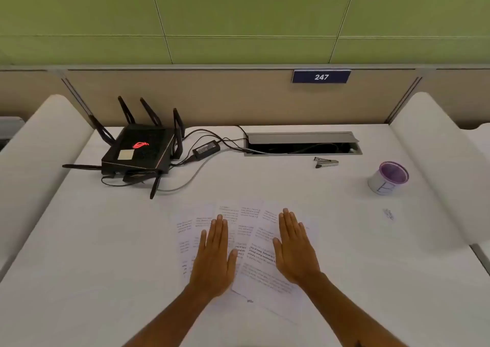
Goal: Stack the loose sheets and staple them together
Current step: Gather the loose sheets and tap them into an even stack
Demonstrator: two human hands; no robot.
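The sheets (245, 243) lie fanned and overlapping at lower centre of the desk (79, 254), white with printed text. The left hand (214, 259) and right hand (295, 251) rest flat on them, fingers straight, gripping nothing. A stapler (325, 162) sits right of centre, farther back.

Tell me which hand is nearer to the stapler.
Right. The right hand lies flat on the sheets, below the stapler; the left hand lies farther left.
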